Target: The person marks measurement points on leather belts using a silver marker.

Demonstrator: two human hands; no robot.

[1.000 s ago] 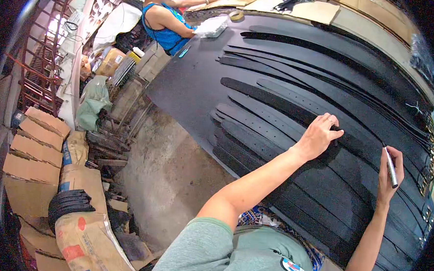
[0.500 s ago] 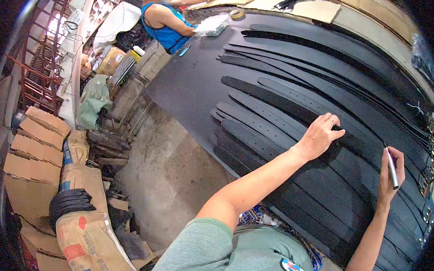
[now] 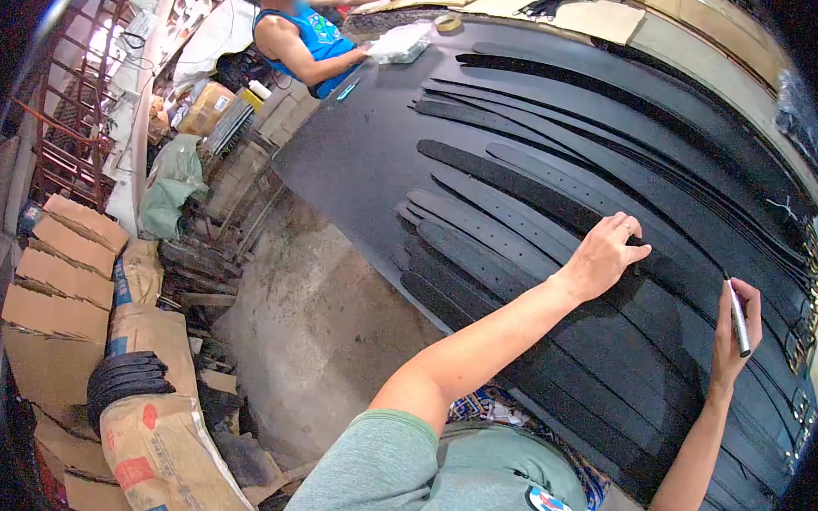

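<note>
Many black belts lie side by side across a dark table, with punched holes near their rounded ends and metal buckles [image 3: 805,323] at the right edge. My left hand [image 3: 606,252] is closed, fingers curled on a black belt [image 3: 514,185] whose rounded end points to the left. The fingertips partly hide where they meet it. In my right hand [image 3: 740,333] is a silver marker pen [image 3: 737,317], its dark tip pointing up and away, close to the belts.
Across the table [image 3: 340,150], a person in a blue sleeveless top [image 3: 314,42] has a hand at a white plastic-wrapped pack [image 3: 400,44]. A tape roll [image 3: 448,23] sits beside it. Stacked cardboard [image 3: 61,270] and a brown sack [image 3: 172,456] stand on the left.
The person across the table has leaned back slightly to the left and turned more toward me. My own hands and the marker pen hold almost the same place.
</note>
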